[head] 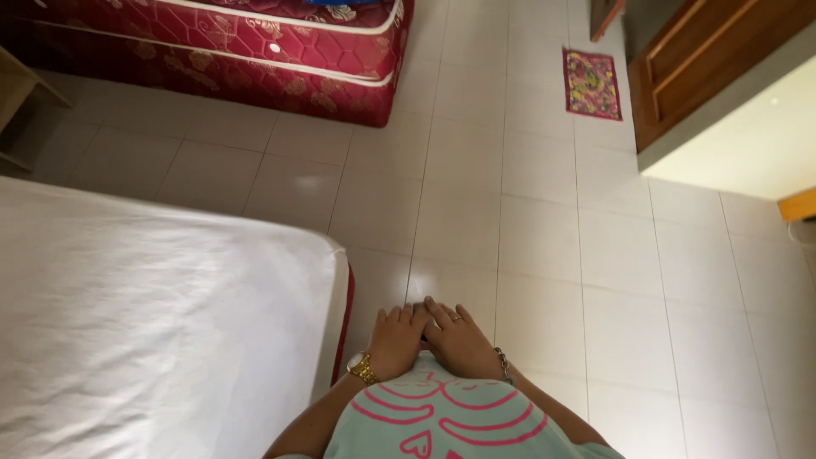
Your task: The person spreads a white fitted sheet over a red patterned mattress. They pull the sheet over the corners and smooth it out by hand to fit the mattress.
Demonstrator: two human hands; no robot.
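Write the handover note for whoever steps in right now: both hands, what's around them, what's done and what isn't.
Left hand: flat against the front of the shirt, holding nothing, gold watch on the wrist.
Right hand: beside it, fingers overlapping the left's, empty, ring on one finger, bracelet at the wrist.
Nearest thing: bed with a white sheet, to the left, untouched by either hand.
Further off: red mattress on the tiled floor, small mat by a wooden door.
Done: sheet lies smooth over the bed's visible corner.
Left: nothing in hand yet.

Mint shirt [442, 425] with pink lines, gold watch [362, 368], ring [456, 318], bracelet [503, 364]
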